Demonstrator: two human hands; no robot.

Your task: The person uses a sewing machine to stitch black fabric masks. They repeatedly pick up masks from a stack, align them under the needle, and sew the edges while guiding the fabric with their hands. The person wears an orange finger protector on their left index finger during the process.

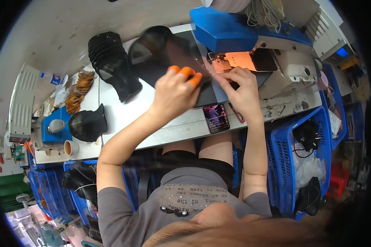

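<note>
My left hand (175, 92), with orange finger covers on several fingertips, is curled over the near edge of a black fabric piece (152, 49); its fingertips are hidden beneath the hand. The piece is blurred and lies on the table left of the sewing machine (224, 31). Close by, my right hand (241, 88) has thumb and forefinger pinched together just before the lit needle area (221, 64). What lies between those fingertips is too small to make out. A stack of black shaped pieces (111, 61) rests farther left.
A phone (216, 118) with its screen on lies at the table's front edge, beside red-handled scissors (238, 116). At left are a single black piece (88, 123), a paper cup (71, 148) and brown bundles (80, 88). Blue baskets (282, 164) flank my legs.
</note>
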